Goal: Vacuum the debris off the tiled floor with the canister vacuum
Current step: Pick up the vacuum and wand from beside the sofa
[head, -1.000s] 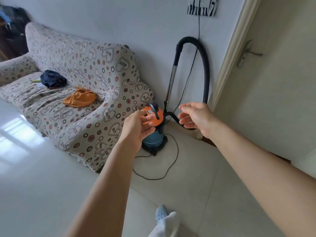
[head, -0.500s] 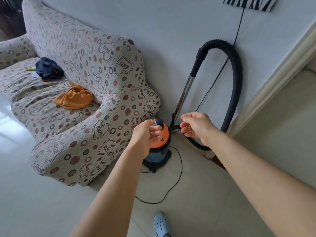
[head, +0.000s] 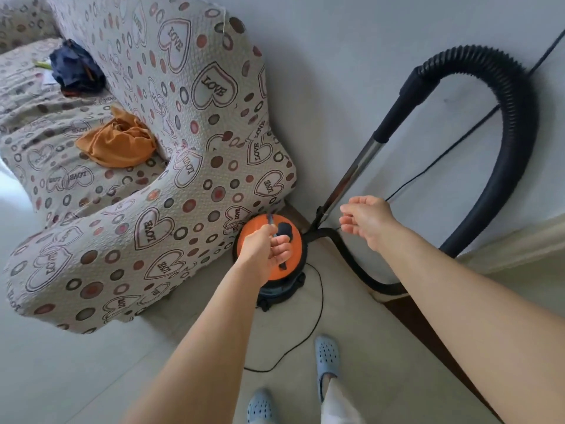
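Vacuuming has not begun: the canister vacuum (head: pixel 272 258) stands parked beside the sofa (head: pixel 146 179), left hand (head: pixel 266 249) grasping its top handle, right hand (head: pixel 367 223) released near the wand (head: pixel 351 172).

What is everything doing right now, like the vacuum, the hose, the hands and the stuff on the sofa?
Canister vacuum: upright on the floor beside the sofa.
Hose: arched up against the wall.
Metal wand: leaning on the wall.
Power cord: loose on the tiles.
Left hand: over the orange lid, fingers curled at the handle.
Right hand: loosely curled, holding nothing.
Orange cloth: crumpled on the sofa seat.
Dark cloth: bunched on the seat.
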`<state>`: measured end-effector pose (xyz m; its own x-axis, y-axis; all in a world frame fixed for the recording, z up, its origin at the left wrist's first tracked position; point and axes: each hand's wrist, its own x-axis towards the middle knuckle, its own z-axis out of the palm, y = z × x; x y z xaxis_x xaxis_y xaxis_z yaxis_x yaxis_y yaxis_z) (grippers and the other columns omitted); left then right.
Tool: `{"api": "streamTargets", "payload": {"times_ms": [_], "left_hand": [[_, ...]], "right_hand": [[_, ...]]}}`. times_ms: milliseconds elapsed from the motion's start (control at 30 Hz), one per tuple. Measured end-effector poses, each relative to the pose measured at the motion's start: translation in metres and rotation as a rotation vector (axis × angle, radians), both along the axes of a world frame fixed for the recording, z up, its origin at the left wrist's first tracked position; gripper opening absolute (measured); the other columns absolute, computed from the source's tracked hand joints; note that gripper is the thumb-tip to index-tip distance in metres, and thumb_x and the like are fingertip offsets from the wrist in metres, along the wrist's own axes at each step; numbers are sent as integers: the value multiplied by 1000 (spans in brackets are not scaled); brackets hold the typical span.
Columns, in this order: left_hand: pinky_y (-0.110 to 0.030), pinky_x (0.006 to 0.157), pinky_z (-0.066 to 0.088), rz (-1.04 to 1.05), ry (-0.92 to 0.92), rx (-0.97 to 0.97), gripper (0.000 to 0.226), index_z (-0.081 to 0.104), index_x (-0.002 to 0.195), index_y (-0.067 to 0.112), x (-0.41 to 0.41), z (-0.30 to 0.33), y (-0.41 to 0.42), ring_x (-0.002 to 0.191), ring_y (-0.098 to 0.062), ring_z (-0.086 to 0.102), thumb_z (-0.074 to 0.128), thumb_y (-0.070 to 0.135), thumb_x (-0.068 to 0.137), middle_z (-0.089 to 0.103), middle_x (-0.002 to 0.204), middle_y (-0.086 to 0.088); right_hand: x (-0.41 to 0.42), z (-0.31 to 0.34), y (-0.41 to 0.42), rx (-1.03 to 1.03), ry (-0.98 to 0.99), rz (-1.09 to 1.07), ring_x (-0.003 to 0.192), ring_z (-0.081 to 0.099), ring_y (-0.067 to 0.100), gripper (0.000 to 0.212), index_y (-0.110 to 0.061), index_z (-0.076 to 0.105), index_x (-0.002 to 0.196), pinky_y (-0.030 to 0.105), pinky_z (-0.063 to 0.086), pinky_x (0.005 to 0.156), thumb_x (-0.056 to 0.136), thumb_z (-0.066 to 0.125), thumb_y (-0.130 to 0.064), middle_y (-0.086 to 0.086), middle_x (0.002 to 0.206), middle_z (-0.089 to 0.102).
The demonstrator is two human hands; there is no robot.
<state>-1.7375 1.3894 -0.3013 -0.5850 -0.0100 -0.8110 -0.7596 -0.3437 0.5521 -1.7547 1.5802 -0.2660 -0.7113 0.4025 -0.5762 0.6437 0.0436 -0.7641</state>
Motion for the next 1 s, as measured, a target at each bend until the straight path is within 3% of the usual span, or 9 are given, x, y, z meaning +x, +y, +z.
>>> {"api": "streamTargets", "payload": {"times_ms": [67, 200, 300, 367, 467, 567, 667, 800, 1000], "left_hand": [[-34, 80, 55, 32, -37, -6, 16, 57, 93, 3, -16, -17, 9, 76, -21, 64, 50, 15, 101, 62, 86, -11], [-36, 91, 54, 83, -111, -75, 12, 54, 108, 7, -45, -57, 25, 102, -24, 63, 52, 17, 102, 60, 96, -10], [-30, 87, 49, 51, -151, -149, 18, 53, 116, 8, -62, -85, 31, 90, -19, 57, 51, 20, 102, 54, 88, -4], [-29, 83, 43, -9, -157, -223, 30, 51, 130, 8, -69, -96, 35, 77, -15, 49, 49, 21, 103, 53, 90, -5], [-29, 85, 42, -70, -140, -292, 42, 41, 145, 5, -76, -113, 38, 83, -16, 50, 45, 17, 104, 55, 111, -9], [-42, 107, 39, -160, -195, -357, 54, 30, 153, 12, -79, -132, 39, 128, -31, 48, 45, 28, 104, 46, 143, -12], [-46, 113, 31, -163, -224, -344, 60, 23, 157, 15, -81, -151, 41, 143, -34, 32, 47, 32, 104, 32, 157, -10], [-45, 114, 31, -191, -215, -360, 59, 27, 156, 15, -85, -172, 42, 142, -33, 33, 47, 32, 104, 33, 157, -10], [-41, 101, 44, -249, -191, -457, 50, 41, 148, 10, -89, -195, 39, 118, -32, 55, 48, 30, 103, 55, 132, -13]], "right_hand": [[-29, -12, 15, 13, -11, 3, 79, 59, 18, 53, -4, 44, 139, 33, 58, 82, 90, 65, -3, 9, 94, 60], [-84, -33, 39, 34, -22, -5, 104, 59, 24, 82, -10, 21, 152, 38, 50, 98, 86, 71, -9, 12, 144, 41], [-115, -48, 51, 55, -27, -34, 127, 50, 30, 94, -20, 18, 153, 44, 44, 106, 80, 78, -16, 5, 154, 29], [-127, -56, 57, 52, 22, -42, 129, 46, 25, 94, -23, 21, 152, 46, 43, 108, 79, 80, -16, -1, 148, 35], [-141, -65, 63, 13, 39, -99, 127, 46, 20, 90, -21, 29, 151, 45, 43, 108, 78, 82, -17, -4, 142, 44], [-147, -76, 71, 46, 18, -100, 115, 54, 21, 73, -15, 48, 140, 43, 49, 102, 77, 83, -23, 0, 130, 56], [-151, -85, 76, 134, 14, -28, 102, 63, 22, 46, -12, 62, 115, 41, 54, 95, 75, 83, -25, 3, 113, 65], [-155, -87, 75, 234, 70, 96, 85, 68, 21, 17, -21, 62, 75, 35, 58, 85, 76, 79, -22, 0, 89, 69], [-155, -89, 66, 350, 124, 233, 77, 68, 21, 18, -15, 70, 85, 30, 54, 69, 75, 78, -28, 0, 83, 70]]}}
